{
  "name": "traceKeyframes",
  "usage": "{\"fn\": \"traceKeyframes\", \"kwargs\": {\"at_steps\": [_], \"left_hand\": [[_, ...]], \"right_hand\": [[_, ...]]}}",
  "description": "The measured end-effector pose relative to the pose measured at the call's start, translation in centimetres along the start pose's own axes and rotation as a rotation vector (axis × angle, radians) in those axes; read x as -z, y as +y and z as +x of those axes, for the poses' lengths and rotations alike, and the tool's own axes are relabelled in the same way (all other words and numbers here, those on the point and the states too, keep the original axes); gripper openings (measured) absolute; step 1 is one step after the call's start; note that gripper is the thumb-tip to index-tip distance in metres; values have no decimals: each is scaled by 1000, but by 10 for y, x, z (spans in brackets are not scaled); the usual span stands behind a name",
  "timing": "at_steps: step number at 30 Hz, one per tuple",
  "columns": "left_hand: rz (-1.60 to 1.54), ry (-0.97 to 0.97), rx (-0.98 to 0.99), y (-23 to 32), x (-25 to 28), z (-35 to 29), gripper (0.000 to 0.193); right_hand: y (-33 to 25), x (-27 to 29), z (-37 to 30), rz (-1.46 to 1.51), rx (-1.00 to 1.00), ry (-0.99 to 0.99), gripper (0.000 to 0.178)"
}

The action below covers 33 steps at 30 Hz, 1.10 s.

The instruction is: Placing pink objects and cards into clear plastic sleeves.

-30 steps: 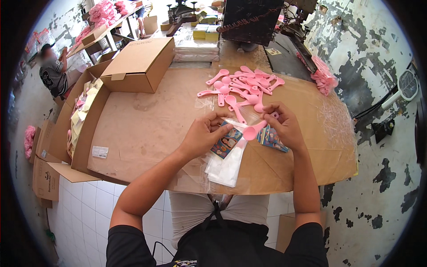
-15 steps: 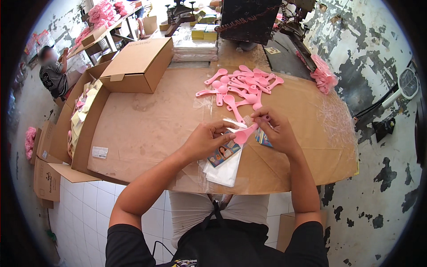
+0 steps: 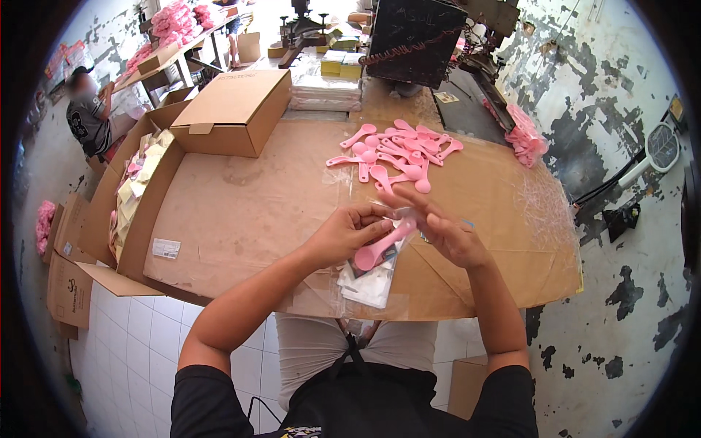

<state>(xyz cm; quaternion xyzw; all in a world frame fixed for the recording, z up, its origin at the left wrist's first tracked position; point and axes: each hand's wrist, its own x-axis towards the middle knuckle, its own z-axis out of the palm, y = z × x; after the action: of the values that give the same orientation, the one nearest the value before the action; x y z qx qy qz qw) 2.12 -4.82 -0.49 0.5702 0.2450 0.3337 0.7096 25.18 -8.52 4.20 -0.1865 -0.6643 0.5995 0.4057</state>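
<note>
A pink measuring spoon (image 3: 376, 253) lies slanted over a stack of clear plastic bags (image 3: 369, 290), its bowl toward me. Whether it is inside the top bag I cannot tell. My left hand (image 3: 349, 235) is closed in a pinch at the bag's upper edge, beside the spoon's handle. Over the handle end, my right hand (image 3: 451, 235) has its fingers stretched out, a little blurred. A printed card under the spoon is mostly covered. Beyond my hands lies a pile of pink measuring spoons (image 3: 409, 151).
A closed cardboard box (image 3: 226, 109) stands at the far left of the cardboard-covered table (image 3: 241, 226). Left of the table, an open carton (image 3: 139, 190) holds packed pieces. A black box (image 3: 412, 44) stands at the back. Another person (image 3: 87, 117) sits at far left.
The spoon has swung down toward me over the bags, covering the printed card. My right hand has loosened its pinch on the handle and spread its fingers. My left hand stays nearly in place.
</note>
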Motion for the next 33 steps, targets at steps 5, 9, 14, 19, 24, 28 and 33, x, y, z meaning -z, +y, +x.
{"fn": "traceKeyframes", "kwargs": {"at_steps": [5,9,14,19,24,28,33], "left_hand": [[-78,-179,142,20,5,-7,34],[-54,-220,30,5,6,-4,38],[100,-90,-239,25,16,-3,47],[426,-78,-392,32,5,-14,51],[585,17,-441,45,-27,-24,53],[404,76,-468,39,-34,-18,37],[253,69,-323,43,-38,-20,29]], "right_hand": [[-20,6,9,-436,31,37,54],[-38,-12,17,-720,31,6,20],[-81,-39,26,-1164,319,183,9],[-73,-27,19,-1373,113,283,8],[-88,-40,18,-1150,58,349,9],[-86,-43,17,-1116,69,315,12],[-71,-40,14,-1256,271,432,13]]}}
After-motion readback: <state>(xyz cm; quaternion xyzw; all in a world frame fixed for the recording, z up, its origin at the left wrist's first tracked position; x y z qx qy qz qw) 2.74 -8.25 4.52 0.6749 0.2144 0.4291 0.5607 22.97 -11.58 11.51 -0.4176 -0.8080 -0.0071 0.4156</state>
